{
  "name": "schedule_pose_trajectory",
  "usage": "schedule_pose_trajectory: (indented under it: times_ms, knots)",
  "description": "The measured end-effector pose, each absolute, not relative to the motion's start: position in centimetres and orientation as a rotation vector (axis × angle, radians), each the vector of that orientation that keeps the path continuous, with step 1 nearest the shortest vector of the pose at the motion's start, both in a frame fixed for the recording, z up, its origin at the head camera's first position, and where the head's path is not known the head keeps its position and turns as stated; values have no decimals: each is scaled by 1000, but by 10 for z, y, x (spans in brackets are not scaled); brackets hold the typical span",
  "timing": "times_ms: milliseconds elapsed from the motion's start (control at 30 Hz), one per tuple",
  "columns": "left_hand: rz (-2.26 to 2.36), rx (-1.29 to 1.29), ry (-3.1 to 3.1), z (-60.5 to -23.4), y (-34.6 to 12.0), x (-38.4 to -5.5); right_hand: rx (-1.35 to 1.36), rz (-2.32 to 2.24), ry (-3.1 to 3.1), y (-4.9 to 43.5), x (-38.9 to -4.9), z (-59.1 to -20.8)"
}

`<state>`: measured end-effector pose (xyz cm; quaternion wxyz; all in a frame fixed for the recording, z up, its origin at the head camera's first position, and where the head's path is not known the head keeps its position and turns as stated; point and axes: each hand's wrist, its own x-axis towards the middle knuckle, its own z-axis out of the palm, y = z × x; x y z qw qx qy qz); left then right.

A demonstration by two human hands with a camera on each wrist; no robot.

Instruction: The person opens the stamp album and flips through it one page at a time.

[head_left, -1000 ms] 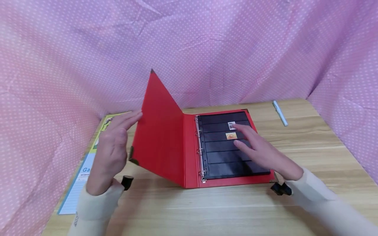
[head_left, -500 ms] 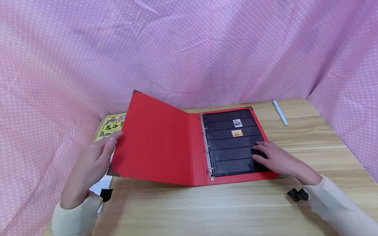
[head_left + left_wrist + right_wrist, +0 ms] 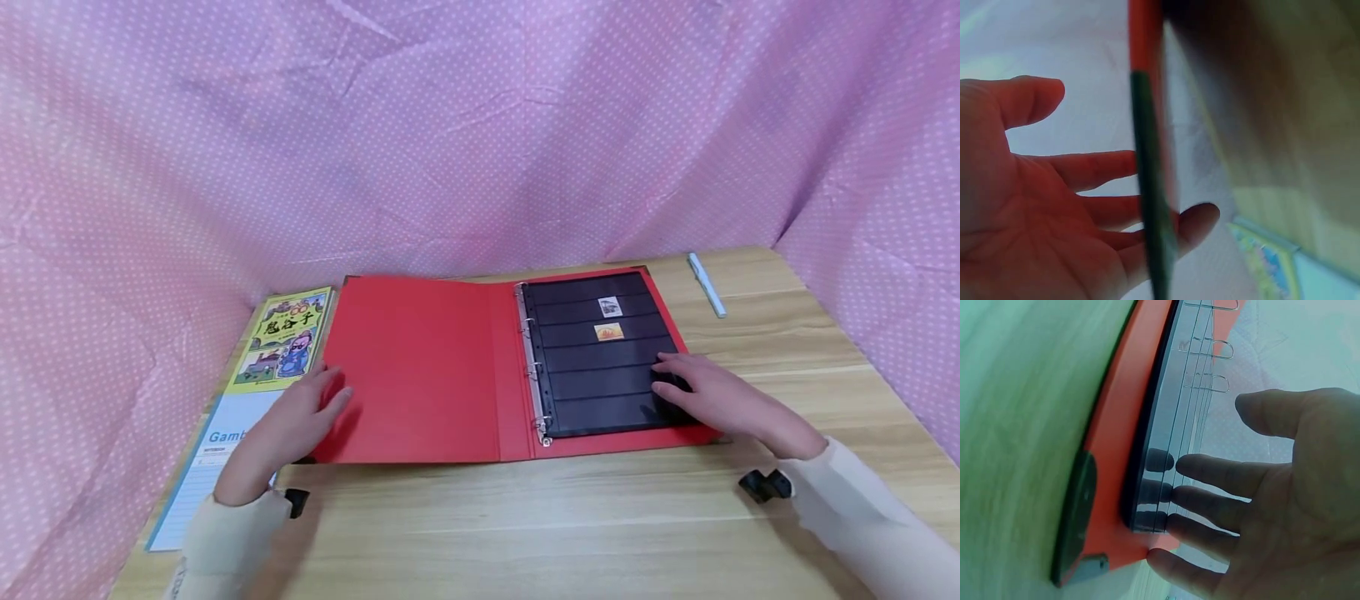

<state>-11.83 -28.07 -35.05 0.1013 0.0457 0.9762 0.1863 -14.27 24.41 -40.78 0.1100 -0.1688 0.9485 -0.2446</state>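
Note:
A red ring binder [image 3: 420, 367] lies spread open on the table in the head view. Its metal rings [image 3: 533, 369] hold a black stamp page [image 3: 600, 383] with a grey-white stamp [image 3: 610, 307] and an orange stamp [image 3: 609, 332] in its strips. My left hand [image 3: 296, 417] is at the cover's left edge, fingers loosely extended; the left wrist view shows its fingertips around the dark corner piece [image 3: 1152, 169]. My right hand [image 3: 723, 404] rests at the page's lower right, and its straight fingers [image 3: 1210, 506] touch the page edge in the right wrist view.
Left of the binder lies a yellow illustrated book [image 3: 281, 337], with a light blue notebook [image 3: 187, 492] in front of it, partly behind my left arm. A pale blue pen [image 3: 707, 285] lies at the back right. Pink dotted cloth [image 3: 480, 142] surrounds the wooden table [image 3: 540, 533].
The front cover has swung down to the left from nearly upright to flat, my left hand going down with it. My right hand has moved from over the stamps to the page's lower right.

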Motion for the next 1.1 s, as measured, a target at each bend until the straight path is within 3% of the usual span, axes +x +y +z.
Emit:
schedule_pose_trajectory:
  times_ms: [400, 1100]
  knots:
    - [369, 43, 2773, -386, -264, -139, -324, -705, 2854, 252, -149, -412]
    - [196, 98, 2760, -405, -250, -143, -296, -734, 2856, 250, -152, -413]
